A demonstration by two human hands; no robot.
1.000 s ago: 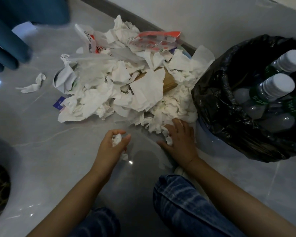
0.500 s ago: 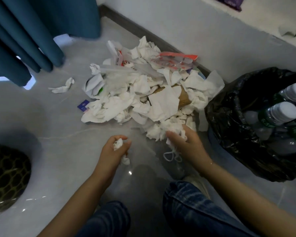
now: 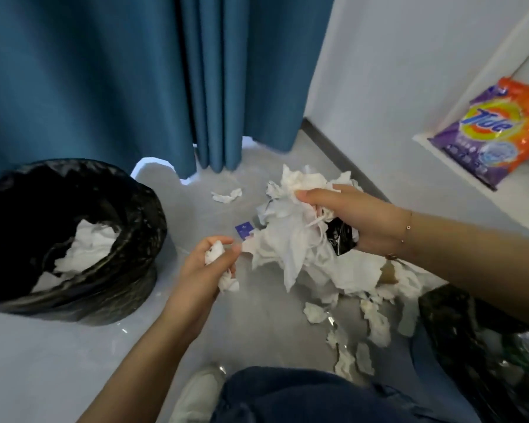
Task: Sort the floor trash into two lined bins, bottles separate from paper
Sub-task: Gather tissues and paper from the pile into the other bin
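Note:
My right hand (image 3: 361, 221) grips a big bunch of white tissue paper (image 3: 287, 239) together with a black wrapper (image 3: 341, 239), lifted above the floor. My left hand (image 3: 205, 270) holds a small crumpled tissue wad (image 3: 216, 254) just left of that bunch. A black-lined bin (image 3: 129, 227) with white paper inside stands at the left, an arm's reach from my left hand. The second black-lined bin (image 3: 452, 325) shows partly at the lower right, under my right forearm, its contents blurred. More paper scraps (image 3: 376, 322) lie on the floor below my right hand.
Blue curtains (image 3: 135, 87) hang behind the left bin. A lone tissue (image 3: 226, 196) and a small blue card (image 3: 245, 231) lie on the grey floor. A Tide detergent bag (image 3: 495, 129) sits on a white ledge at the right. My knee and shoe (image 3: 196, 395) are at the bottom.
My right hand has gathered a large bunch of tissue from the pile and raised it off the floor. My view has swung up and left, bringing the paper bin into sight.

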